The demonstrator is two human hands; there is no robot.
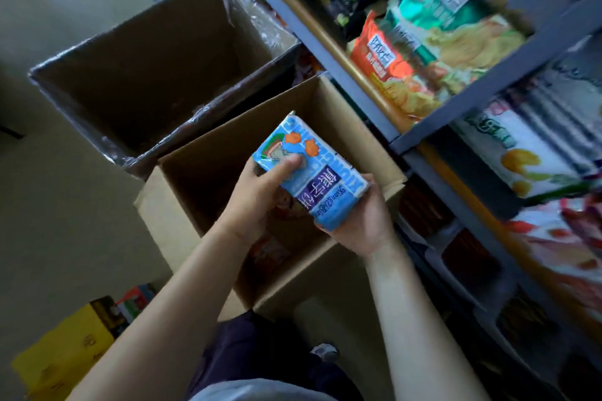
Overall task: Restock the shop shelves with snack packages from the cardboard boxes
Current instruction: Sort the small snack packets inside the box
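We hold a blue snack packet (pixel 309 172) in both hands, just above the open cardboard box (pixel 329 101) nearest us. Our left hand (pixel 257 195) is clamped on the packet's left edge, its thumb pressed flat across the printed face and the other fingers tucked out of sight behind it. Our right hand (pixel 361 221) cups the lower right corner from beneath, fingers curled around the underside, so both hands are closed on the packet.

The packet's long axis runs from the top left, beyond our left thumb, down to the bottom right, into our right palm. The shelves (pixel 508 75) stand to the right of our fingers, and the right hand is the nearer one to them. We judge that the coming move is a carry to the right and upward, with the packet turned so it slides in among the chip bags (pixel 420 52) already stacked there.

More packets (pixel 270 251) lie dimly below our wrists inside the box. A second, larger box (pixel 182 42) sits beyond our fingertips.
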